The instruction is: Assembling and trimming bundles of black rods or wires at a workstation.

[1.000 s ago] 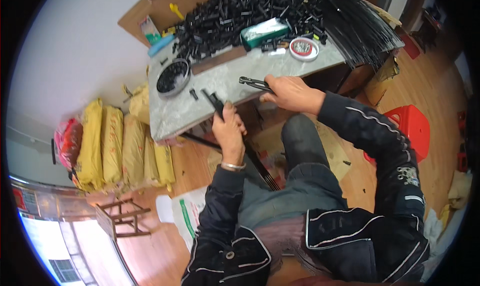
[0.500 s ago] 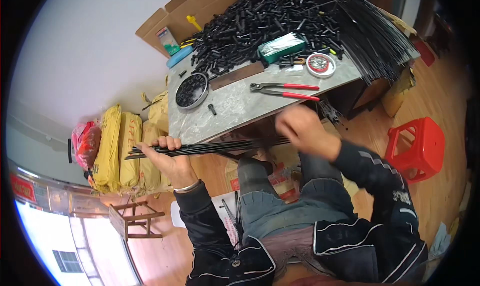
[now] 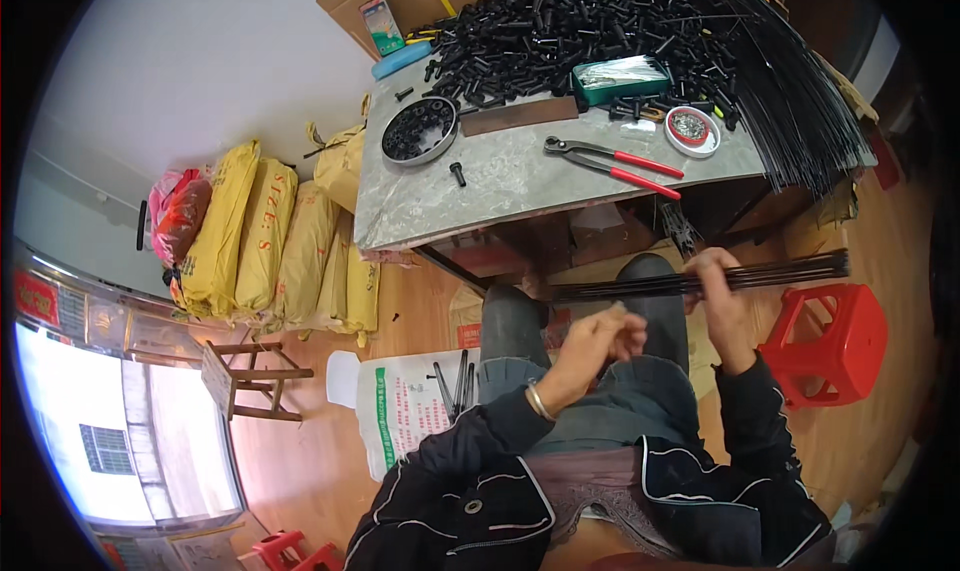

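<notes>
My right hand [image 3: 715,291] grips a bundle of thin black rods [image 3: 790,268] held level above my knees, below the table's front edge. My left hand [image 3: 595,343] hovers over my lap just left of that bundle, fingers loosely curled with nothing clearly in them; it sits close to the rods' left ends. On the grey table [image 3: 440,196] lie red-handled pliers [image 3: 615,161], a loose black cap [image 3: 457,174], and a round tin [image 3: 418,131] filled with black caps.
A heap of black caps [image 3: 560,21] and a fan of long black rods [image 3: 800,81] cover the table's far side, with a green box [image 3: 620,79] and a small round dish [image 3: 691,129]. Yellow sacks [image 3: 270,236] lie at left. A red stool [image 3: 830,341] stands at right.
The rod bundle passed from my left hand to my right and shifted rightward over my knees. My left hand let go and drew in above my lap.
</notes>
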{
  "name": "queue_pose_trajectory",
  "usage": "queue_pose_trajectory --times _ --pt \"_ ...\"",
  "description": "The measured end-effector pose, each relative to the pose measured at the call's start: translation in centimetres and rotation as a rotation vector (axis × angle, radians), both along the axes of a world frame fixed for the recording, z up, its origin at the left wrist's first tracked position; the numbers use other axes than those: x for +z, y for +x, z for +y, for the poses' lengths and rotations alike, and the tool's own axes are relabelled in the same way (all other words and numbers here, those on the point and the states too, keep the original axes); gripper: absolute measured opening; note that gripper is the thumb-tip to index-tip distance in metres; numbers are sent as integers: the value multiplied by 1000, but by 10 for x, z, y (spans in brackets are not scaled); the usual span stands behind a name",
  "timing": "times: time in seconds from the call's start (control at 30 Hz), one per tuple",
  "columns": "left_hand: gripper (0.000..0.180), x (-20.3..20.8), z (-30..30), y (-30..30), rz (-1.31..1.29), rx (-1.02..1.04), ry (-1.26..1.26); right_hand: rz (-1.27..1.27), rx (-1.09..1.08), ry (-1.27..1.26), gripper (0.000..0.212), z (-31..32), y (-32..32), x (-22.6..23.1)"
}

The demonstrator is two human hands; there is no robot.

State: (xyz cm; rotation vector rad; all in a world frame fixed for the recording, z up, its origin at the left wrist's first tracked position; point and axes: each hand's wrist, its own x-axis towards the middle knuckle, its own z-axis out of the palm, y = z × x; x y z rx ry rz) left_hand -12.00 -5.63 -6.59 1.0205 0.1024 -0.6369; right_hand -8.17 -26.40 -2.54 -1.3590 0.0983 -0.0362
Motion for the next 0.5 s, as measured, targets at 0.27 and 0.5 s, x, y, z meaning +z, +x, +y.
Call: queue_pose_trajectory --times 0.27,0.5 --pt "30 82 -12 18 -1033 398 443 -270 237 -739 16 89 0 -51" --pt "16 80 28 21 -807 564 534 -265 327 -788 30 111 1 -47"
